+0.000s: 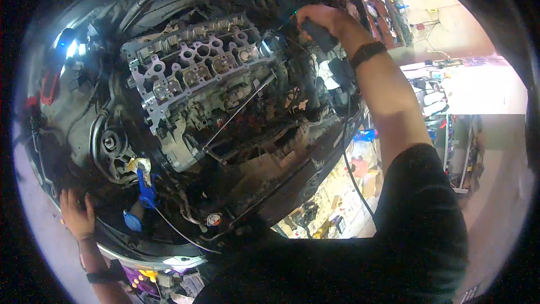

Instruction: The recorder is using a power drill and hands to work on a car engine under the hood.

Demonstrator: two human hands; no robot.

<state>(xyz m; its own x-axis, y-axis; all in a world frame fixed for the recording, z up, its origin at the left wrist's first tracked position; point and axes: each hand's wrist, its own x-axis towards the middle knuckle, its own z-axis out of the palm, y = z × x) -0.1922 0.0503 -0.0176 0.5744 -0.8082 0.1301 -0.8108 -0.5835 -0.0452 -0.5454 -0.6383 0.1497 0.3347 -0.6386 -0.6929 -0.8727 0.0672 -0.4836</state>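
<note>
My right hand (322, 18) reaches to the far right of the engine bay, its fingers wrapped round a dark, blocky handheld tool (320, 36) with orange patches. A small green light shows beside the fingers; the tool's working end is lost in shadow. At the near left, my left hand (77, 214) lies on the car's body edge with fingers spread, holding nothing. Between them sits the engine's cylinder head (199, 62), its top uncovered and its round bores and journals showing. A long thin metal bar (239, 114) lies slanted across the engine's near side.
Near the left hand lie a blue-handled tool (147, 190) with a thin hose, a pale crumpled rag (138, 165) and a blue cap (133, 220). A dark cable (350, 169) hangs below my right arm. A lit lamp (71, 49) shines at the far left. Cluttered shelving stands at right.
</note>
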